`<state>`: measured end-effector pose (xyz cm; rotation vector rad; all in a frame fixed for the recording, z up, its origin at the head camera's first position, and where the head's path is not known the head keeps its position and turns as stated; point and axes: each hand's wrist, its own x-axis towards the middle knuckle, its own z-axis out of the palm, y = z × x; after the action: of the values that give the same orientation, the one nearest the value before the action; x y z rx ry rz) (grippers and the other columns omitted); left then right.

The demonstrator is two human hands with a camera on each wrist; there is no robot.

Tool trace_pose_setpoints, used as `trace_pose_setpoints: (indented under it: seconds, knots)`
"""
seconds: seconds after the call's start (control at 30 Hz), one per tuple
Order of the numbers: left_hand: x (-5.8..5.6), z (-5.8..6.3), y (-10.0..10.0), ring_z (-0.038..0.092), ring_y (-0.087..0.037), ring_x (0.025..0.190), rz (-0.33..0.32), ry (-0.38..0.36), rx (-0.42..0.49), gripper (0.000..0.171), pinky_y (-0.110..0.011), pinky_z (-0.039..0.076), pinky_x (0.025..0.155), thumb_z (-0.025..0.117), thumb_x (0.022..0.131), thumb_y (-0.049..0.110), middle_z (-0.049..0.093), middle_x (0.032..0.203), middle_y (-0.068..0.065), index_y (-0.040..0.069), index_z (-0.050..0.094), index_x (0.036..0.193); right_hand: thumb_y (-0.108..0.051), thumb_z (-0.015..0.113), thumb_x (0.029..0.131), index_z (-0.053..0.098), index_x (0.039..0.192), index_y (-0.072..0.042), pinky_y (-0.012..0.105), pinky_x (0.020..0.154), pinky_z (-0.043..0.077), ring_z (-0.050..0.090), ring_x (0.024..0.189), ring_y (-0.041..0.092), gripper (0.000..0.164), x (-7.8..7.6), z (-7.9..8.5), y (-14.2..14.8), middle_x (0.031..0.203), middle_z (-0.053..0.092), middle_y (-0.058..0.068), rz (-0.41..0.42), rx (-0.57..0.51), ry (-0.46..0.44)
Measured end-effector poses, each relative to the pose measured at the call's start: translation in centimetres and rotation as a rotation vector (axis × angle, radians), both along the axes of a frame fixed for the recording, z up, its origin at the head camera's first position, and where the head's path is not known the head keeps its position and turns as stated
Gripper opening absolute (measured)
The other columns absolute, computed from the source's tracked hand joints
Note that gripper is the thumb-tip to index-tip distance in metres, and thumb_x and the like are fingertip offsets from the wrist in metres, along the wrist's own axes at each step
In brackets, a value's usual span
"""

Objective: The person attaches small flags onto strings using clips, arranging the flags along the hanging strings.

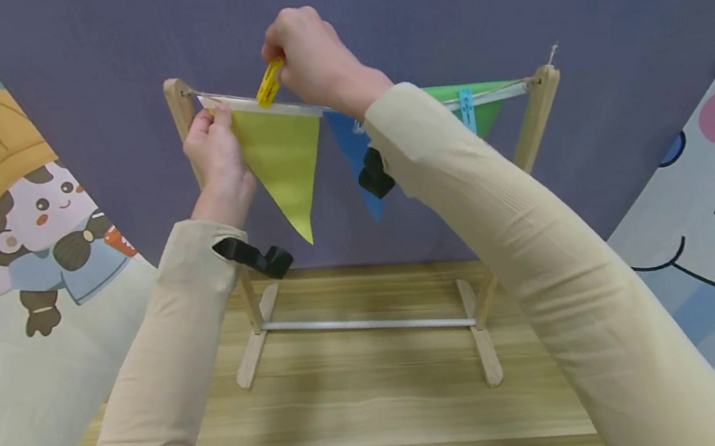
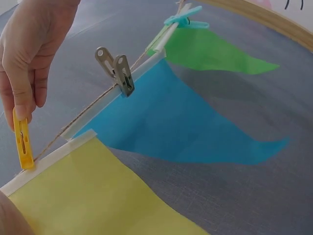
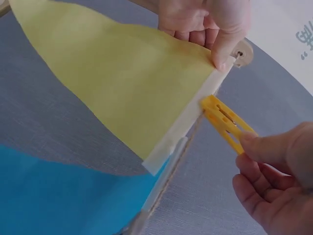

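Between thumb and fingers, my left hand pinches the white top edge of a yellow triangular pennant, near the left post. My right hand pinches a yellow clothespin by its upper end. The clothespin's lower tip sits at the pennant's white edge and the twine, as the right wrist view shows closely. Beside it hangs a blue pennant, clipped to the twine by a grey clothespin. Farther right, a light blue clothespin holds a green pennant.
The twine runs between two wooden posts, the left post and right post. A white bar joins them low down, above the wood-grain surface. Behind stands a dark blue-grey cloth, with cartoon-printed panels at both sides.
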<state>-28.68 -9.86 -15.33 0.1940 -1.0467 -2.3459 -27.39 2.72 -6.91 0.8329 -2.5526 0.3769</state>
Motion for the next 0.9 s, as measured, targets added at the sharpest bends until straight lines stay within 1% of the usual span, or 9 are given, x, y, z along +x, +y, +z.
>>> trace_pose_setpoints:
  seconds: [0.2, 0.33, 0.4, 0.5, 0.6, 0.67, 0.73, 0.83, 0.9]
  knots:
    - [-0.06, 0.24, 0.11, 0.053, -0.011, 0.069, -0.018, 0.007, 0.032, 0.012, -0.02, 0.045, 0.066, 0.058, 0.092, 0.007, 0.057, 0.079, -0.002, 0.005, 0.063, 0.081, -0.005, 0.05, 0.096, 0.062, 0.122, -0.005, 0.017, 0.092, 0.042, 0.054, 0.109, 0.014, 0.029, -0.47, 0.63, -0.18, 0.126, 0.056, 0.007, -0.03, 0.009, -0.073]
    - [-0.08, 0.4, 0.18, 0.053, -0.011, 0.07, -0.041, -0.003, 0.058, 0.013, -0.019, 0.045, 0.064, 0.058, 0.092, 0.009, 0.058, 0.08, -0.002, 0.005, 0.063, 0.081, -0.007, 0.052, 0.095, 0.062, 0.121, -0.006, 0.018, 0.093, 0.042, 0.052, 0.106, 0.016, 0.029, -0.71, 0.69, -0.31, 0.125, 0.056, 0.007, -0.036, 0.025, -0.107]
    - [-0.07, 0.46, 0.23, 0.053, -0.011, 0.07, -0.052, 0.002, 0.077, 0.013, -0.019, 0.045, 0.064, 0.058, 0.092, 0.008, 0.057, 0.08, -0.002, 0.005, 0.062, 0.08, -0.007, 0.052, 0.095, 0.063, 0.121, -0.006, 0.018, 0.093, 0.042, 0.051, 0.104, 0.016, 0.028, -0.78, 0.61, -0.4, 0.125, 0.056, 0.007, -0.038, 0.036, -0.11]
    - [-0.09, 0.48, 0.35, 0.053, -0.011, 0.07, -0.067, 0.033, 0.106, 0.013, -0.019, 0.045, 0.064, 0.057, 0.093, 0.007, 0.057, 0.079, -0.003, 0.003, 0.061, 0.08, -0.005, 0.051, 0.095, 0.063, 0.121, -0.006, 0.018, 0.093, 0.042, 0.051, 0.103, 0.016, 0.028, -0.83, 0.48, -0.5, 0.124, 0.057, 0.007, -0.039, 0.049, -0.111]
    - [-0.13, 0.55, 0.41, 0.054, -0.011, 0.07, -0.085, 0.054, 0.147, 0.011, -0.018, 0.046, 0.064, 0.056, 0.093, 0.005, 0.057, 0.079, -0.004, 0.0, 0.06, 0.084, -0.003, 0.05, 0.095, 0.063, 0.121, -0.005, 0.018, 0.092, 0.043, 0.052, 0.102, 0.015, 0.029, -0.87, 0.37, -0.52, 0.125, 0.057, 0.007, -0.036, 0.07, -0.102]
    - [-0.19, 0.55, 0.4, 0.054, -0.012, 0.071, -0.092, 0.066, 0.171, 0.008, -0.019, 0.046, 0.065, 0.055, 0.093, 0.002, 0.057, 0.079, -0.005, -0.003, 0.06, 0.089, -0.001, 0.049, 0.095, 0.062, 0.122, -0.005, 0.019, 0.092, 0.043, 0.053, 0.104, 0.014, 0.03, -0.91, 0.3, -0.5, 0.126, 0.057, 0.007, -0.019, 0.086, -0.095]
    - [-0.22, 0.55, 0.4, 0.054, -0.012, 0.071, -0.098, 0.078, 0.194, 0.008, -0.019, 0.047, 0.066, 0.054, 0.093, 0.0, 0.057, 0.078, -0.005, -0.004, 0.06, 0.09, 0.0, 0.047, 0.095, 0.061, 0.124, -0.004, 0.019, 0.093, 0.042, 0.053, 0.108, 0.014, 0.032, -0.92, 0.25, -0.52, 0.128, 0.056, 0.008, -0.001, 0.101, -0.093]
    - [-0.22, 0.5, 0.37, 0.054, -0.013, 0.07, -0.106, 0.082, 0.209, 0.009, -0.019, 0.046, 0.066, 0.053, 0.093, -0.001, 0.057, 0.077, -0.005, -0.003, 0.06, 0.087, 0.002, 0.045, 0.094, 0.059, 0.125, -0.003, 0.019, 0.095, 0.041, 0.053, 0.111, 0.014, 0.034, -0.92, 0.16, -0.56, 0.131, 0.054, 0.008, 0.026, 0.12, -0.095]
    - [-0.2, 0.46, 0.38, 0.054, -0.012, 0.07, -0.108, 0.082, 0.205, 0.013, -0.019, 0.046, 0.066, 0.053, 0.093, 0.0, 0.057, 0.077, -0.005, -0.001, 0.059, 0.081, 0.003, 0.044, 0.094, 0.058, 0.126, -0.004, 0.02, 0.096, 0.04, 0.052, 0.113, 0.014, 0.035, -0.93, 0.1, -0.61, 0.132, 0.053, 0.009, 0.036, 0.122, -0.098]
